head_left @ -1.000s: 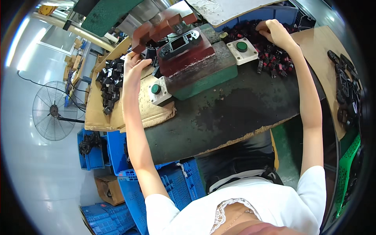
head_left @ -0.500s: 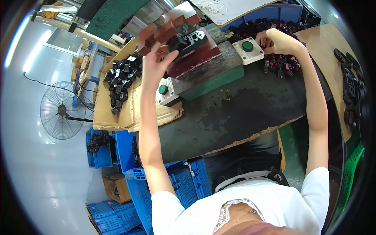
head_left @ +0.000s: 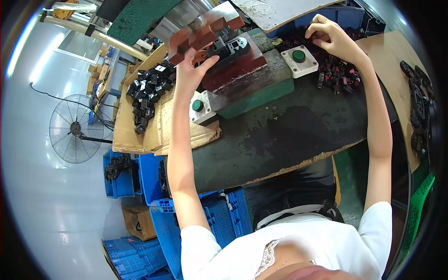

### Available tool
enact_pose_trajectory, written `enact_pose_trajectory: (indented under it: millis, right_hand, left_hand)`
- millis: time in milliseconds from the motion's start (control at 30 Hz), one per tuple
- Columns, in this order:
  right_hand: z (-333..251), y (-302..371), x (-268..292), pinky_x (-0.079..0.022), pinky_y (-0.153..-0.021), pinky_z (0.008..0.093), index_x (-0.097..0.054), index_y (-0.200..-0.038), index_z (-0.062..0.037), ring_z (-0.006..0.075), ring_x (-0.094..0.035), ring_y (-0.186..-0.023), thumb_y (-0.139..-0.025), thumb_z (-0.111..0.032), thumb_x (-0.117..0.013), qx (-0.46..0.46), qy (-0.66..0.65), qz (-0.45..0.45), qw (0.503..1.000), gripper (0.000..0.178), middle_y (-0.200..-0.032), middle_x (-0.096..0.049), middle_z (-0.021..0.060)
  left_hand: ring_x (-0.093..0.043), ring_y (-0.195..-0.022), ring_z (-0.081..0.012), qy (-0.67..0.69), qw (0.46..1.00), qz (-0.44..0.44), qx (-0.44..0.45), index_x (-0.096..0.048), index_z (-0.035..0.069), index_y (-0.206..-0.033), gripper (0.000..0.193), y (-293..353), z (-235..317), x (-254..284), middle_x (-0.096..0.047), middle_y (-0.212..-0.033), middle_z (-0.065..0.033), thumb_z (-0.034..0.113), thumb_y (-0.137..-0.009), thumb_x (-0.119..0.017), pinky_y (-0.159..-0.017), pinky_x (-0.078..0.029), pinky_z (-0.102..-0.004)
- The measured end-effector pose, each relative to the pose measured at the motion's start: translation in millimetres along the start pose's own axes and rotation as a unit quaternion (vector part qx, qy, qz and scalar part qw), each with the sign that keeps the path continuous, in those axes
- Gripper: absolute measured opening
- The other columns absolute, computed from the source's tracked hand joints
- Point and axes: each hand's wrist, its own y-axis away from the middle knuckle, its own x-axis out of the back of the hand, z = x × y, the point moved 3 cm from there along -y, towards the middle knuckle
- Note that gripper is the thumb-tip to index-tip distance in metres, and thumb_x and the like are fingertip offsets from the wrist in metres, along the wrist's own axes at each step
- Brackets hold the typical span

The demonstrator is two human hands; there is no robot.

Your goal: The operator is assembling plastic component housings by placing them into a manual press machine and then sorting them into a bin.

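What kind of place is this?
Likely a factory workstation for small parts: a press-like machine flanked by green push buttons, a heap of small black parts on cardboard, and blue plastic crates.

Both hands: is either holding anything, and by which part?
Can't tell: the left hand is at the left end of the black part; the right hand hides any hold.
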Motion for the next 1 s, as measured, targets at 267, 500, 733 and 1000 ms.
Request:
enact_pose_trajectory:
  millis: [267, 500, 733, 1000]
  right_hand:
    - [-8, -4, 7, -0.047, -0.072, 0.0251, -0.058, -0.093, -0.0008, 0.013, -0.057, -0.078, -0.079, -0.003, -0.065, -0.004, -0.008, 0.092, 0.996, 0.015, -0.088, -0.057, 0.0043]
    - [-6, -5, 10, -0.048, -0.077, 0.023, -0.058, -0.096, -0.0009, 0.0106, -0.058, -0.08, -0.081, -0.004, -0.066, 0.013, -0.037, 0.096, 0.995, 0.017, -0.093, -0.061, 0.0034]
    - [-14, -6, 11, -0.048, -0.087, 0.0243, -0.056, -0.106, -0.0032, 0.0094, -0.057, -0.09, -0.079, 0.001, -0.067, 0.011, -0.093, 0.125, 0.988, 0.03, -0.097, -0.061, 0.0026]
    - [-44, -15, -8, -0.047, -0.087, 0.025, -0.054, -0.107, -0.001, 0.0088, -0.056, -0.092, -0.078, 0.005, -0.067, 0.079, -0.208, 0.118, 0.968, 0.032, -0.102, -0.062, 0.0053]
  left_hand:
    - [-0.06, -0.087, -0.0154, -0.248, 0.962, -0.058, -0.102, -0.066, 0.009, -0.104, 0.031, -1, 10, -1, -0.067, -0.098, -0.0067, 0.015, -0.075, -0.074, -0.079, -0.046, -0.0295]
    - [-0.06, -0.089, -0.0166, -0.206, 0.969, -0.085, -0.104, -0.064, 0.005, -0.102, 0.027, 4, 14, -8, -0.067, -0.098, -0.008, 0.014, -0.078, -0.071, -0.082, -0.045, -0.0288]
    - [-0.061, -0.088, -0.0107, -0.135, 0.988, -0.032, -0.072, -0.064, 0.003, -0.106, 0.023, 24, 26, 26, -0.065, -0.093, -0.0056, 0.007, -0.083, -0.064, -0.082, -0.047, -0.0273]
    - [-0.062, -0.086, -0.0187, -0.314, 0.946, -0.025, -0.073, -0.064, 0.001, -0.092, 0.02, 99, 22, 56, -0.064, -0.096, -0.0092, 0.004, -0.073, -0.071, -0.072, -0.05, -0.0285]
